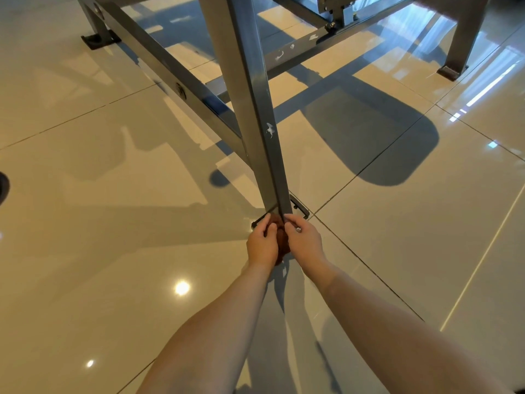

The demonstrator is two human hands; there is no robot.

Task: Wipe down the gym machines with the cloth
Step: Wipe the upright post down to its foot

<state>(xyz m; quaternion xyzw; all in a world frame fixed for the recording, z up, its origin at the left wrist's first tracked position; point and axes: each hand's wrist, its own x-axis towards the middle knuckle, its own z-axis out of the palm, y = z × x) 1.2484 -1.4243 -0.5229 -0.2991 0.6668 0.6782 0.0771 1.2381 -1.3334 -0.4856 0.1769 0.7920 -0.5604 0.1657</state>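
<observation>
Both of my grips are low at the foot of a slanted grey post [257, 115] of the gym machine frame. The brown cloth [281, 241] sits bunched between them, pressed against the bottom of the post. My left grip [262, 245] has its fingers curled round the cloth from the left. My right grip [304, 240] closes on it from the right, its fingertips touching the post's edge just above the cloth. Only a narrow strip of cloth shows between the two. Just beyond the grips, the post ends in a black foot plate [301, 209] lying flat on the glossy beige tiled floor [113, 251]. Further up the post from the grips there is a small white scuff [270, 129]. A grey cross beam [170, 71] runs away from the post, up and to the left of the left grip. Well beyond both grips, two more frame legs [461, 44] stand on dark feet.
</observation>
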